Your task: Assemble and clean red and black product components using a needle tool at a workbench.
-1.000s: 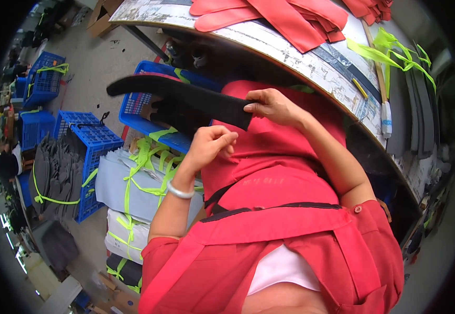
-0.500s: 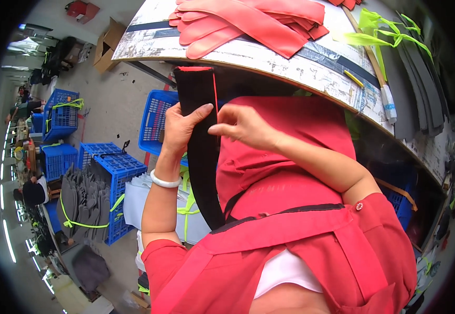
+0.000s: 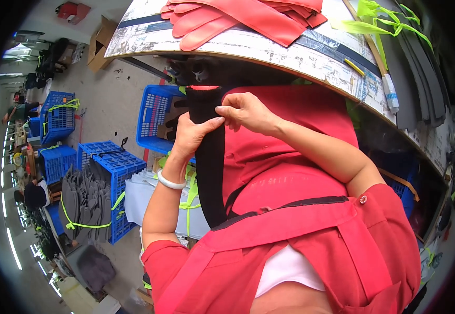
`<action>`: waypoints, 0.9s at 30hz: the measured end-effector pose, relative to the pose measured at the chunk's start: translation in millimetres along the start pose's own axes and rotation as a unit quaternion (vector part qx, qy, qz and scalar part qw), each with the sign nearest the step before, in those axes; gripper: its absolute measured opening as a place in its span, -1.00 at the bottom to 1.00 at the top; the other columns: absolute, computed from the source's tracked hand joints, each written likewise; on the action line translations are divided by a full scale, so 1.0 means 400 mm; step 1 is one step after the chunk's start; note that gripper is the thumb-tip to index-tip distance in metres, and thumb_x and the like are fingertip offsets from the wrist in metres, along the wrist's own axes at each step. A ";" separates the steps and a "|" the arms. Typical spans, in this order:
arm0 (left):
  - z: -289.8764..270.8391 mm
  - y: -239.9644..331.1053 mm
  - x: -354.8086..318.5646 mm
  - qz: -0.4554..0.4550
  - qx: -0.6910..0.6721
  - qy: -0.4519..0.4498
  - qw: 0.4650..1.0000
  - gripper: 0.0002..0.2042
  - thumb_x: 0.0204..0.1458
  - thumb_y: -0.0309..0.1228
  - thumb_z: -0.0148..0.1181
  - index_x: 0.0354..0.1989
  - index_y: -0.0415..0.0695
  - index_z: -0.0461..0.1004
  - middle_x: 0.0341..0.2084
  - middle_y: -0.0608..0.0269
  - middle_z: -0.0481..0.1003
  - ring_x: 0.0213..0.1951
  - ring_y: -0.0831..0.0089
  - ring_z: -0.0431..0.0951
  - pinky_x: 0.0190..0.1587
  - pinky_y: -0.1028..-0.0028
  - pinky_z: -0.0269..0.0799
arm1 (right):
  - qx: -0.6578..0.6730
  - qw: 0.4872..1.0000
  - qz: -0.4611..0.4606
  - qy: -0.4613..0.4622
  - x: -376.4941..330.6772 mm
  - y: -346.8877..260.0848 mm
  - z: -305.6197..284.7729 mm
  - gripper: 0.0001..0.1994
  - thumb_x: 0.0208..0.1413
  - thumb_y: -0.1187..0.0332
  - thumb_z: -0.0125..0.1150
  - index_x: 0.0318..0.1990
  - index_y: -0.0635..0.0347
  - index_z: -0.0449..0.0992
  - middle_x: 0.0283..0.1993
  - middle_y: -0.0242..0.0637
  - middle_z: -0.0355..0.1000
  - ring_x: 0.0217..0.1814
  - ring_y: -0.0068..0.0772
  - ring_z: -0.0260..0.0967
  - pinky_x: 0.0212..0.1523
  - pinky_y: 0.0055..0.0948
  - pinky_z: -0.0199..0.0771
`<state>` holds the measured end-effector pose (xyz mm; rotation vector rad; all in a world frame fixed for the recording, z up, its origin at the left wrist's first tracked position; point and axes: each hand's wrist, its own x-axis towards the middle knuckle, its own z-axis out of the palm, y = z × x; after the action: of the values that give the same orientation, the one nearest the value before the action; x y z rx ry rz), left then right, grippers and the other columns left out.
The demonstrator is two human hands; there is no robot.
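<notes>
A long strip-like piece of black fabric (image 3: 210,172) hangs in front of my body, with red showing at its top end. My left hand (image 3: 190,135) is closed on it near the upper part, the thumb pressed flat across its front. At the fabric's right edge, my right hand (image 3: 251,115) is closed in a pinch, its fingertips close to my left thumb. Dark finger-like shapes stick out left of the fabric, above my left hand; I cannot tell whether they belong to it. Beyond, long red gloves (image 3: 253,21) lie piled on the table.
The worn white tabletop (image 3: 149,44) curves across the far side, holding a yellow pen-like stick (image 3: 354,67) and dark grey strips (image 3: 413,78) with lime ties. Blue crates (image 3: 125,172) stand on the floor at left, near bundled grey pieces (image 3: 84,201) and a white stack (image 3: 143,204).
Both hands have come closer together, and the right fingers now pinch at the fabric's edge. The fabric's top end has lowered and shifted slightly right, and its red side edge no longer shows.
</notes>
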<state>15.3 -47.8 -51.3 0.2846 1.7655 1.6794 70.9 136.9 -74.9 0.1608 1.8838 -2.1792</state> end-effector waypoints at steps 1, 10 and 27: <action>-0.004 0.002 -0.001 -0.010 -0.002 -0.013 1.000 -0.76 -0.04 -0.50 0.38 -0.18 -0.24 0.55 -0.31 0.30 0.58 -0.31 0.58 0.55 -0.22 0.58 0.49 | 0.006 1.000 -0.017 -0.003 -0.005 0.007 -0.005 -0.69 0.23 0.22 0.15 -0.40 0.32 0.46 -0.55 -0.34 0.41 -0.53 -0.58 0.39 -0.51 -0.55 0.40; -0.004 -0.026 -0.003 0.018 -0.058 0.017 0.998 -0.76 0.02 -0.54 0.32 -0.12 -0.23 0.50 -0.28 0.30 0.57 -0.28 0.56 0.55 -0.19 0.57 0.49 | -0.007 1.000 -0.016 -0.003 -0.025 0.003 0.018 -0.73 0.29 0.25 0.06 -0.36 0.28 0.42 -0.53 -0.43 0.35 -0.53 -0.63 0.30 -0.50 -0.57 0.36; 0.018 -0.064 -0.005 -0.043 -0.027 -0.045 0.998 -0.82 0.04 -0.49 0.31 -0.18 -0.24 0.57 -0.36 0.38 0.57 -0.35 0.68 0.51 -0.29 0.65 0.44 | -0.099 0.992 -0.078 0.012 -0.015 0.017 -0.022 -0.73 0.24 0.25 0.15 -0.34 0.33 0.46 -0.57 -0.36 0.31 -0.51 -0.62 0.21 -0.48 -0.51 0.26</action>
<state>28.4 -46.7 -74.4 0.2534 1.6412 1.6257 77.8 145.3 -81.1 0.0022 2.1776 -2.0754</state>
